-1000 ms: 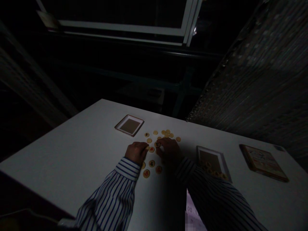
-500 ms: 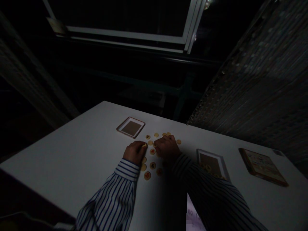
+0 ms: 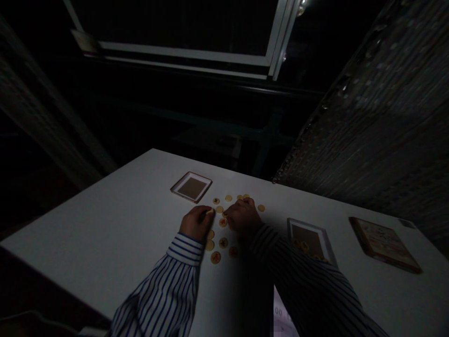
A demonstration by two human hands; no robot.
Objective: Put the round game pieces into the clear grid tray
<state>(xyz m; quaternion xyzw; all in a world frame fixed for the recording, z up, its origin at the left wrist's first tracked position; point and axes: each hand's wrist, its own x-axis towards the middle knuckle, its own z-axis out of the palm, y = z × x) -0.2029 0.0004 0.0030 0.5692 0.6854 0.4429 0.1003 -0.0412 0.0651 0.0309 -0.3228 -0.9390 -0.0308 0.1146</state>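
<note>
From the head camera, we're over a dim white surface (image 3: pixel 105 224), and both hands are right in among the round discs! The left hand (image 3: pixel 195 223) has its grip pinched, thumb and forefinger on a plain pale disc (image 3: pixel 209 211). Across from it, the right hand (image 3: pixel 244 216) is bent low, fingertips at a dark-marked disc (image 3: pixel 225 214); whether that grip is pinching it or merely touching, I can't tell, because the fingers cover part of it.

Just below the gap between the hands lies a red-marked disc (image 3: pixel 223 223). Nearer the wearer, there's a black-marked disc (image 3: pixel 223 243), with another red one (image 3: pixel 215 257) close by, and two plain discs sit beside the left wrist. More discs are scattered beyond the hands. Out left, a shallow open box (image 3: pixel 192 187); on the right, a second box (image 3: pixel 306 234) with discs inside, partly behind the striped sleeve (image 3: pixel 308 281), and farther right a flat picture-topped box (image 3: pixel 386 241).
</note>
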